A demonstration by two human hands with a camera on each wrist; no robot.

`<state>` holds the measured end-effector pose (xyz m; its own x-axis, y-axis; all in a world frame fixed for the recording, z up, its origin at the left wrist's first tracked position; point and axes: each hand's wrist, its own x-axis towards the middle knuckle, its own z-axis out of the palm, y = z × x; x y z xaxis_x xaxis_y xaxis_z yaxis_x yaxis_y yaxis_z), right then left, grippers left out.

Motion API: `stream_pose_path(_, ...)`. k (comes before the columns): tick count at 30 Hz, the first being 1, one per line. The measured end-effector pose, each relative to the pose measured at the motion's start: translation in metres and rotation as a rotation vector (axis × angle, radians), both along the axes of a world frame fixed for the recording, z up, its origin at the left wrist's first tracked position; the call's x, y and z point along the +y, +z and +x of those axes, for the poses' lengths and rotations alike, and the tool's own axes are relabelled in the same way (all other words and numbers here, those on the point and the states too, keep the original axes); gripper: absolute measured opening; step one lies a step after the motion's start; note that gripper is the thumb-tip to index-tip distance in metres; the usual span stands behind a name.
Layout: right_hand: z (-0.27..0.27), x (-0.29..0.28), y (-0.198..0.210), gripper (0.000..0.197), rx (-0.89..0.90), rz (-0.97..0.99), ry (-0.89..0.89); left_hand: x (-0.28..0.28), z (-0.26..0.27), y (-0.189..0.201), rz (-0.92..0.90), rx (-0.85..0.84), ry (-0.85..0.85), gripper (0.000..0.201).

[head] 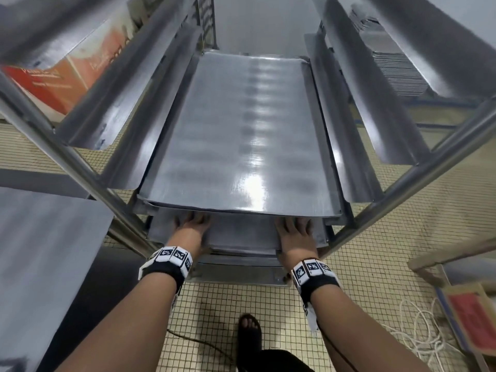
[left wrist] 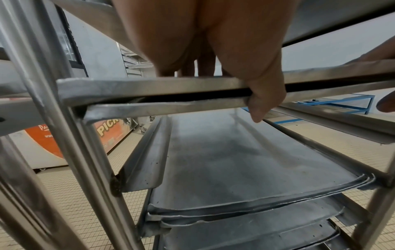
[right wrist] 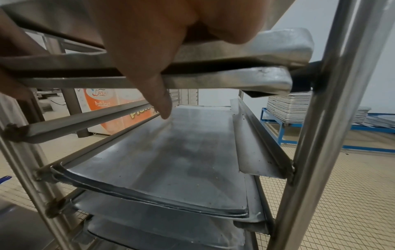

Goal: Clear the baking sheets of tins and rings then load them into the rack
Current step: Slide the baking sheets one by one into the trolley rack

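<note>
Both hands' grip (head: pixel 192 226) (head: pixel 295 229) on a baking sheet (head: pixel 241 233), rack (head: pixel 397 200) uprights flanking.

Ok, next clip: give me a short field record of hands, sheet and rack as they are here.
left hand: fingers on top of the sheet's near edge, thumb under it
right hand: same hold, right side
baking sheets held: two stacked, partly in the rack
rack: sheets on the levels above and below
tins, rings: none visible

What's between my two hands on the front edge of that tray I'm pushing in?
Only bare tray edge lies between the left hand and right hand, as the head view shows.
</note>
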<state>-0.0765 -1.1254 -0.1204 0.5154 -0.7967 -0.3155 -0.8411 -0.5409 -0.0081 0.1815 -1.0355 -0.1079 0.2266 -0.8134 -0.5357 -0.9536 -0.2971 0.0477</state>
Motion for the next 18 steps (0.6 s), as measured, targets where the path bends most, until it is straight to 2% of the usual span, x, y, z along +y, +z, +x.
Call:
stream_pose_path(5,0.004,-0.013,0.003,0.065,-0.043,0.002,-0.011,-0.016,-0.004,0.017,0.038,0.042,0.061,0.083)
stream_pose_path(10,0.005,-0.023,0.007,0.043,-0.031,-0.087,0.035,-0.024,-0.006,0.017,0.001,0.022,0.132,0.067)
stream_pose_path(18,0.008,-0.023,0.003,0.039,-0.012,-0.155,0.038,-0.020,-0.011,-0.001,-0.045,-0.086,0.107,0.060)
